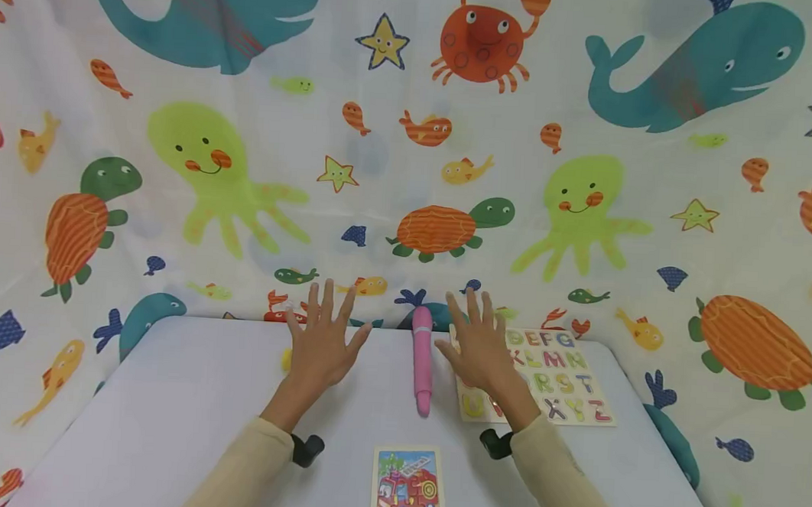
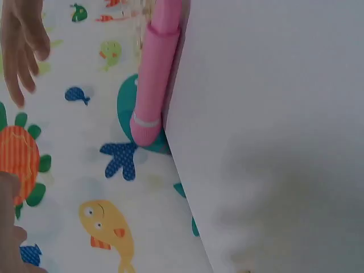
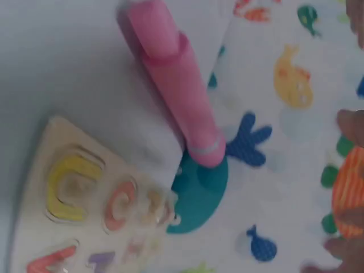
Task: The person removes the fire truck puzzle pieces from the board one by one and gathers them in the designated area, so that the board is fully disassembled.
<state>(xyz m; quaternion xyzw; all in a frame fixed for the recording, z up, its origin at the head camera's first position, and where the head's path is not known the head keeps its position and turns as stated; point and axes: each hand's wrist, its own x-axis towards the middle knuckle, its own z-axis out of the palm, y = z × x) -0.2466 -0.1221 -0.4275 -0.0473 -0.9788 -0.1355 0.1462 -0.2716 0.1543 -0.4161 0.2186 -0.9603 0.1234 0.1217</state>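
Note:
Both hands are held up over the far part of the white table, fingers straight and spread, holding nothing. The left hand (image 1: 324, 345) is nearest a small yellow object (image 1: 286, 360), mostly hidden behind it. My right hand (image 1: 478, 351) is in front of the wooden alphabet puzzle board (image 1: 600, 417) and covers its left part. Between the hands lies a pink, umbrella-like cylinder (image 1: 422, 361), its far end by the table's back edge. Closer to me, a small picture puzzle of a red fire truck (image 1: 409, 487) lies flat.
The white table (image 1: 163, 409) ends at a back edge against a hanging cloth (image 1: 378, 260) printed with sea animals. Dark wrist cameras (image 1: 307, 450) sit under both wrists.

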